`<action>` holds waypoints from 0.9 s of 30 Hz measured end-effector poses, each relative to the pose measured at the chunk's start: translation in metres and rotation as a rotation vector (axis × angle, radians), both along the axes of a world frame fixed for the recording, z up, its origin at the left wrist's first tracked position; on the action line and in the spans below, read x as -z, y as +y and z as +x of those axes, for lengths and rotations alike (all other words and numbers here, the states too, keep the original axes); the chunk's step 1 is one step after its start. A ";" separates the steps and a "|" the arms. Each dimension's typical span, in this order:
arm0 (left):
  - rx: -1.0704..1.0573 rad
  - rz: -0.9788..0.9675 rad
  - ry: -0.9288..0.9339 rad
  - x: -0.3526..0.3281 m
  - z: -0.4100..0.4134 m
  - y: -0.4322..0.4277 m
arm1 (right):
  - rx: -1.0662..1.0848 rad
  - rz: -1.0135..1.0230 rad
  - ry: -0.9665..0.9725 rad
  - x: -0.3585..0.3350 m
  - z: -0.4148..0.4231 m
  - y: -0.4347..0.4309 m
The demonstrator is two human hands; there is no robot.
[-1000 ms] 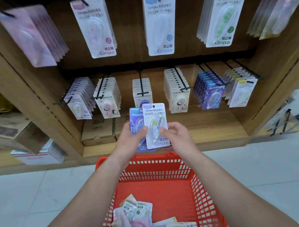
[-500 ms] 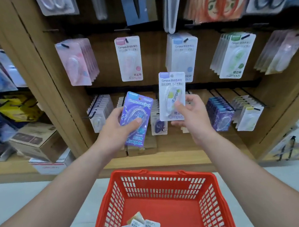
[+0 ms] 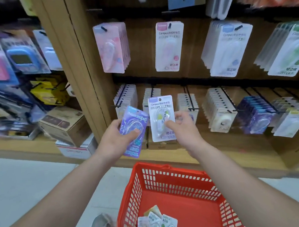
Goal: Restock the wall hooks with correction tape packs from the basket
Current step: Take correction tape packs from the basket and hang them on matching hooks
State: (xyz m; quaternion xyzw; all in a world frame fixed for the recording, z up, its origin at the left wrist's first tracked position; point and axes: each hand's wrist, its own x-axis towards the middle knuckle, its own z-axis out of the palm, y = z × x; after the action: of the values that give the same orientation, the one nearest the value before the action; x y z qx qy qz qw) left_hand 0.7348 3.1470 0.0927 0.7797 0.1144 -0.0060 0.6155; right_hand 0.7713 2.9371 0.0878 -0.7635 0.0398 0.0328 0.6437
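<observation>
Presently standing before a wooden display (image 3: 140,47), with both forearms stretched out over a red basket (image 3: 176,174). Gripping a purple correction tape pack (image 3: 135,132) in the left hand (image 3: 111,139), with the thumb laid across the blister front and the other fingers curled behind; held tilted, upper end leaning right, brand print at the lower end reading upside down. Pinching a white correction tape pack (image 3: 161,120) in the right hand (image 3: 184,128), with the thumb on the front near the lower right and the fingers tucked behind the card; held upright, hang hole at the top, a lime-green mark showing through the blister. Holding the two side by side, near edges very close, contact impossible to tell. Holding both in front of the lower row of wall hooks (image 3: 189,99), on none of them. Facing two rows of hung packs (image 3: 169,45) on that panel: pink, white and green-marked ones above, smaller stacks below, among them a dark purple-blue stack (image 3: 254,114) off to the right. Looking down into the basket at a few more loose packs (image 3: 160,221) lying in its near left corner. Just beside the basket's left wall, on pale floor tiles (image 3: 25,185), glimpsing a grey shoe (image 3: 102,226). Off to the left, past the wooden upright (image 3: 75,65), making out a brown cardboard box (image 3: 63,123) on a low shelf (image 3: 13,145), with blurred coloured goods (image 3: 21,57) hung above it
</observation>
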 end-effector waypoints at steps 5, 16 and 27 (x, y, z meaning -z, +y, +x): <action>-0.139 -0.021 0.091 0.023 -0.007 0.043 | -0.052 -0.041 0.098 0.043 0.015 0.045; -0.235 -0.029 0.161 0.047 0.002 0.075 | -0.109 -0.022 0.162 0.092 0.061 0.107; -0.265 -0.061 0.162 0.059 0.005 0.094 | -0.120 0.084 0.108 0.107 0.091 0.133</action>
State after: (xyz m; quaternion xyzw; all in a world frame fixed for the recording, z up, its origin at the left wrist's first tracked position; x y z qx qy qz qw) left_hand 0.7398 3.2409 0.0333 0.7357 0.2655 0.0089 0.6231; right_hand 0.8618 3.0705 -0.0195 -0.7340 0.0275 0.1141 0.6689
